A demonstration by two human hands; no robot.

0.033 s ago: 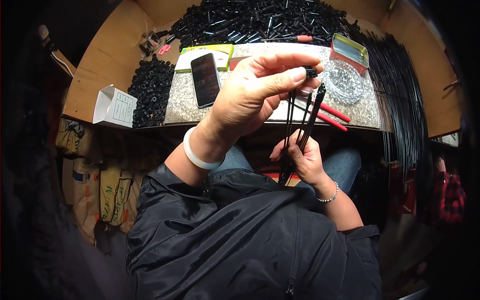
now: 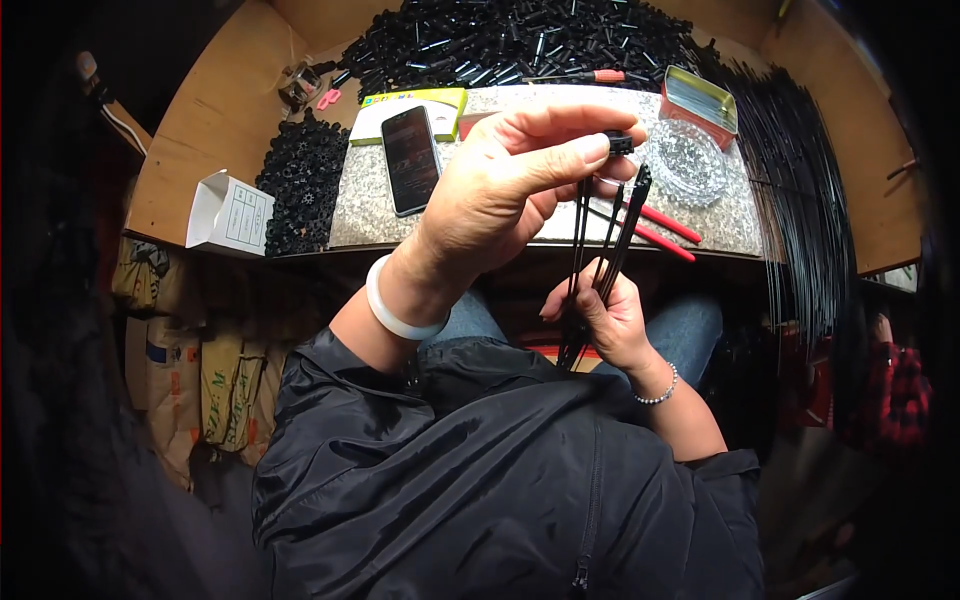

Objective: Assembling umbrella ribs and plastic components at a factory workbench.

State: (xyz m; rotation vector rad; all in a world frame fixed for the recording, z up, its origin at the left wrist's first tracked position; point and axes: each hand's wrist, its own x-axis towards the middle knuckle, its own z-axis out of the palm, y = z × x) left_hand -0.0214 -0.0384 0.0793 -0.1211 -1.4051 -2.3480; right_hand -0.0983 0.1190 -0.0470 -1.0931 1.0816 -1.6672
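Note:
My left hand (image 2: pixel 500 185), with a white bangle on the wrist, is raised over the front of the work surface. Its thumb and fingertips pinch a small black plastic hub (image 2: pixel 621 146). Some thin black rods hang down from beneath these fingers. Below and to the right, my right hand (image 2: pixel 612 322) is closed round a bundle of thin black rods (image 2: pixel 628 225), like umbrella ribs. Their upper ends stand just under the hub, and the lower ends run down past the fist toward my lap. Whether any rod is seated in the hub is hidden by the fingers.
Behind lies a heap of black tubular parts (image 2: pixel 520 40). Notched black rings (image 2: pixel 300 185) are piled left, beside a white box (image 2: pixel 232 215). A phone (image 2: pixel 411 160), red-handled pliers (image 2: pixel 668 236), a glass dish (image 2: pixel 690 165) and a tin (image 2: pixel 700 105) surround my left hand. Long rods (image 2: pixel 800 190) hang over the right edge.
My left fingertips and the black hub have shifted very slightly to the left. My right hand and the bundle stay in place.

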